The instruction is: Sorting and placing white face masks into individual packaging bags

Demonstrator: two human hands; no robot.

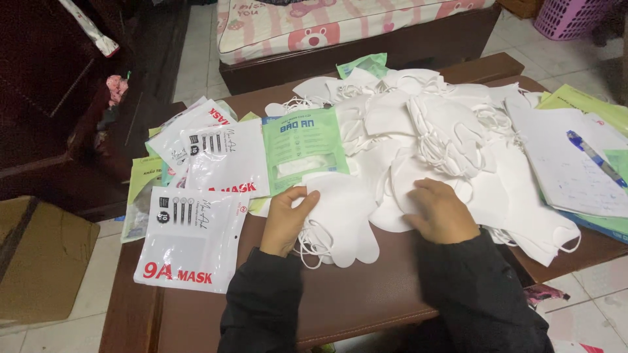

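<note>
White masks are under both your hands. Your left hand pinches a small stack of masks by its left edge, thumb on top, at the near edge of the brown table. Your right hand lies flat, fingers together, on the near side of the big mask pile; it presses rather than grips.

Risk, as I judge it: the stack's ear loops dangle loose below your left hand and could snag as you lift, dragging masks out of line. The pile behind is tangled too, so pulling one piece may bring several.

Left of the stack lies a white flat pouch with red lettering along its bottom and small dark icons on top. Beyond it, more white pouches overlap, and a green pouch with a clear window sits just behind your left hand. Right of the pile, a pen rests on a sheet of paper.
</note>
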